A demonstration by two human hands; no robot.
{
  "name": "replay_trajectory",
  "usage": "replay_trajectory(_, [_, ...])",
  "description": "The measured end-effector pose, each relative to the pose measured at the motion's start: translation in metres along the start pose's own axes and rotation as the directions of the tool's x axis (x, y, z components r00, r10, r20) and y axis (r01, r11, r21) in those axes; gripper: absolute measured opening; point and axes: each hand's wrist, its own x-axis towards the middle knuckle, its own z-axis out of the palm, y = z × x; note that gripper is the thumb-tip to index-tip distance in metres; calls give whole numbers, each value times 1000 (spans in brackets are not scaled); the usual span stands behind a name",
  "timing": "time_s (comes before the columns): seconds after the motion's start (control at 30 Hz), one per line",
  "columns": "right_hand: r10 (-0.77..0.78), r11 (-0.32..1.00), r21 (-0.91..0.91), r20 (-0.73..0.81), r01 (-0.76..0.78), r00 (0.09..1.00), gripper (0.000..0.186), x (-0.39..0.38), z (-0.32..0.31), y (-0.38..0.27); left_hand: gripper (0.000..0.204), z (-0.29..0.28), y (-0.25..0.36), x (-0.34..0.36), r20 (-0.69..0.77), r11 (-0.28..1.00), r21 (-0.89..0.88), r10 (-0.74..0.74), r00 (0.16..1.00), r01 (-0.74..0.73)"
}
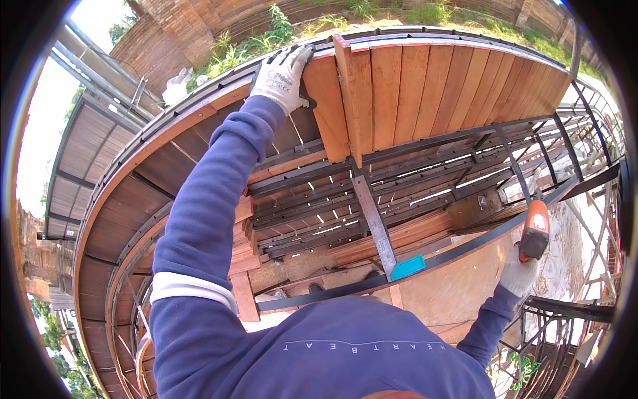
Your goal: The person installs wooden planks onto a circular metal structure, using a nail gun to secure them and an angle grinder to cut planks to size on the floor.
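Observation:
My left hand [282, 76], in a white glove with dark fingertips, grips the top of a reddish wooden plank [325, 113] at the curved outer edge, fingers bent over it. Just right of that plank a narrow board [352, 106] stands out edge-on from a row of fitted planks [438, 93] that reaches off to the right. Low at the right, my gloved right hand [522, 266] is closed on an orange and black power tool [535, 226], whose front points toward the dark metal frame.
A curved wooden walkway [123, 253] sweeps down the left. Below me are steel bars [508, 159], a metal beam [372, 213], a turquoise tray [407, 267], stacked boards [399, 233] and a front rail [458, 249]. Brick walls [149, 36] and plants [279, 26] lie beyond the edge.

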Motion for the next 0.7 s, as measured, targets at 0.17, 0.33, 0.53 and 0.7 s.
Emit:
replay_trajectory(0.17, [127,802,581,60,-138,990,22,-49,-90,-117,114,10,-3,4,-42,998,-65,13,999,-16])
replay_trajectory(0.33, [147,242,876,393,-418,908,52,-103,-93,-201,114,-2,8,3,45,999,25,-37,998,36])
replay_trajectory(0.53, [-69,-120,824,550,-554,832,57,-135,-22,-306,121,-4,4,0,42,997,13,-80,996,80])
replay_trajectory(0.7, [-423,580,804,159,132,892,19,-113,48,-356,118,-5,6,-4,59,974,213,-90,994,76])
